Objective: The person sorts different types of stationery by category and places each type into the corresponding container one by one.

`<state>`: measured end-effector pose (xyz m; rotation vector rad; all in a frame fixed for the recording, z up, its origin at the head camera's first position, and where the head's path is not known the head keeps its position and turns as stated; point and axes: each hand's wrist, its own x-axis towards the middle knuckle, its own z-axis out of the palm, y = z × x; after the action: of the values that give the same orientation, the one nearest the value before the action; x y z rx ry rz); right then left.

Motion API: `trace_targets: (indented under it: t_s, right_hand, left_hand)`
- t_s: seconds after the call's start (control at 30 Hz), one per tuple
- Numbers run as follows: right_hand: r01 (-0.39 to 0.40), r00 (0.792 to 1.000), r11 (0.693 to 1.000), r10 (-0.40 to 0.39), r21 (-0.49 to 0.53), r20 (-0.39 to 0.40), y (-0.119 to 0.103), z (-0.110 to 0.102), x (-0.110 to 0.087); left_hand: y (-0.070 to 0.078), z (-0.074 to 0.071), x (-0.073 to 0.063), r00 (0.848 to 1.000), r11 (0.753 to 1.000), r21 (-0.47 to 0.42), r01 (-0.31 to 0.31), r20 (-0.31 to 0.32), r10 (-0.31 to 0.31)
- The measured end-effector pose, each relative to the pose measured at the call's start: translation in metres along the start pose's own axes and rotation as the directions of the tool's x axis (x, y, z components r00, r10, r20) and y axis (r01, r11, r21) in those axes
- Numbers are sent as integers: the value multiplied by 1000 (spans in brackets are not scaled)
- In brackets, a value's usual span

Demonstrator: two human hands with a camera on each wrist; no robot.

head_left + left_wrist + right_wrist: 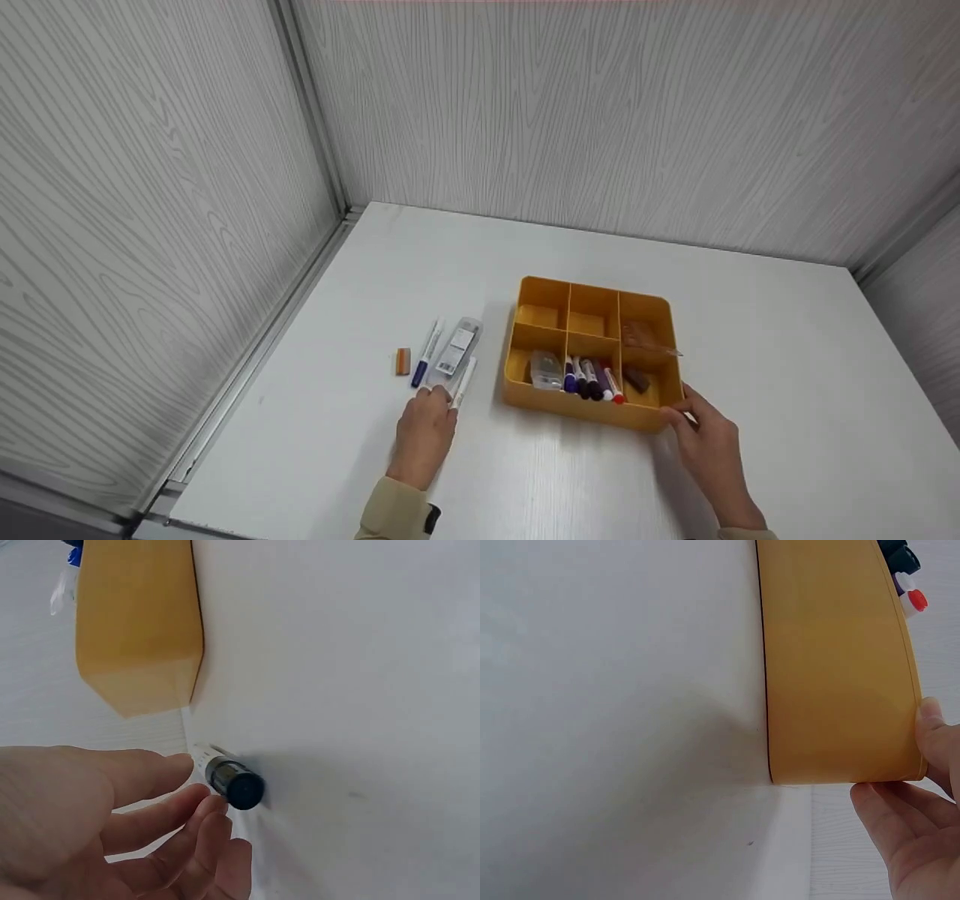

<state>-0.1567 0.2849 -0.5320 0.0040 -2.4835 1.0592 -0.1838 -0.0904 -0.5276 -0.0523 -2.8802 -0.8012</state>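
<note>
My left hand [427,431] is low over the table beside a white marker [465,381]. In the left wrist view that marker's dark cap [244,789] faces the camera, right at the thumb and index fingertips, which stand a little apart. Past the hand lie a clear plastic case [459,346] with a white label and a blue-capped marker [426,354]. My right hand [709,439] grips the near right corner of a yellow compartment box [585,409]. Its thumb lies at the rim [928,716], the other fingers against the side wall.
Inside the box, several markers [592,379] fill the front middle compartment, beside a clear case [546,370] at front left. A dark brown block [636,379] and a transparent piece [646,339] lie on the right side. An orange block [403,361] sits left of the loose markers.
</note>
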Motion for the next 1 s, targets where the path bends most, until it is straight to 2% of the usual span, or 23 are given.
trace_targets:
  t_s: [0.23,0.4,0.63,0.83,1.0]
  right_hand:
    - [-10,1000,1000,10,4,-1,-2,0,1]
    - [-5,1000,1000,5,3,-1,-1,-1,1]
    - [-40,999,999,40,17,17,1,-1,0]
    - [-40,999,999,40,13,17,2,0,0]
    - [-11,1000,1000,11,13,-1,1,0,0]
  left_hand:
    - [-3,3,-1,999,999,-29,41,8,-41]
    - [-3,3,-2,997,995,-78,66,56,-61]
    - [-4,5,-1,999,997,-75,25,39,-22]
    - [-3,5,0,990,987,-128,101,106,-88]
    - [0,2,2,987,979,-162,121,124,-101]
